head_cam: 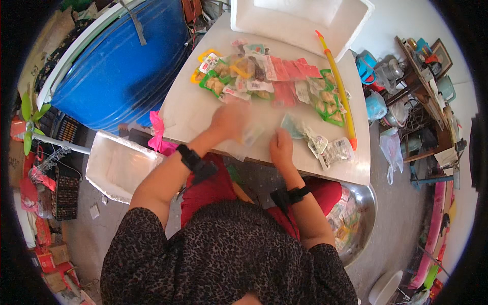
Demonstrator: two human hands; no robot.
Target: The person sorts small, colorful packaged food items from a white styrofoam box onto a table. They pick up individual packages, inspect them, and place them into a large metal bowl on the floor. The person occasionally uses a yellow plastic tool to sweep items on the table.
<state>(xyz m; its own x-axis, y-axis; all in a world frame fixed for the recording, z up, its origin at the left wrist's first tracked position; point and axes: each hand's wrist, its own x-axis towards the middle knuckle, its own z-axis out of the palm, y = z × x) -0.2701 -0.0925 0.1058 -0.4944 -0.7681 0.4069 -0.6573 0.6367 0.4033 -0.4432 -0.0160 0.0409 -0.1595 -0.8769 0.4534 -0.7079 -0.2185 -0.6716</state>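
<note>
Motion blurs my left hand [231, 118], which is over the near part of the white table [198, 122]. A blurred clear plastic packet [251, 134] is at its fingers and appears held. To its right, my right hand [281, 148] is curled at the front edge, beside a teal packet [292, 126]. Whether it grips anything is hidden. A pale vacuum packet [317, 142] and a silvery packet with a barcode [337, 153] lie farther right. Beyond my hands spread green-edged food packets [213, 84], red packets [284, 93] and yellow-edged ones [242, 68].
A yellow tube with orange ends [339, 87] lies along the table's right side. A white foam box [297, 34] stands at the back. Another foam box [118, 164] is at lower left, near a blue barrel [126, 72]. A metal basin [368, 213] with packets sits below right.
</note>
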